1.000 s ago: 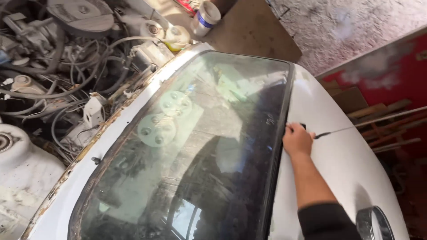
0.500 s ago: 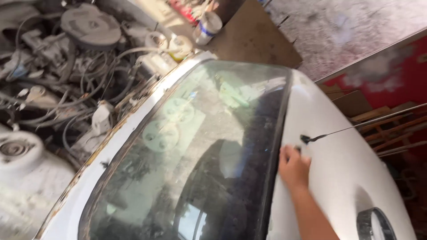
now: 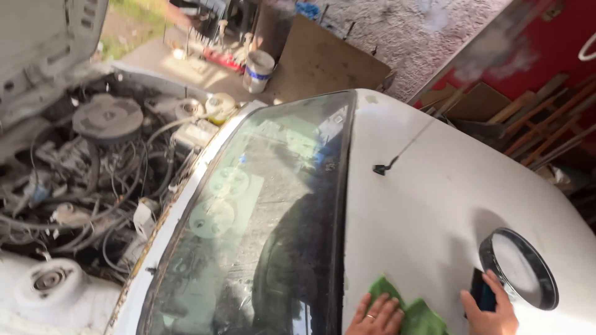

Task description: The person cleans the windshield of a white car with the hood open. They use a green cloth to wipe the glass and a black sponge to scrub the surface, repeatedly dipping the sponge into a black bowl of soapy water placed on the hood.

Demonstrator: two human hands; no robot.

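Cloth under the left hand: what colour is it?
Green. The cloth lies on the white car roof in the head view.

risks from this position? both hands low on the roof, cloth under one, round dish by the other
1. The round dish sits on the sloping white roof, unsupported; the right hand, holding a dark object, could nudge it so it slides off.
2. The left hand wiping the green cloth forward may snag the antenna base.
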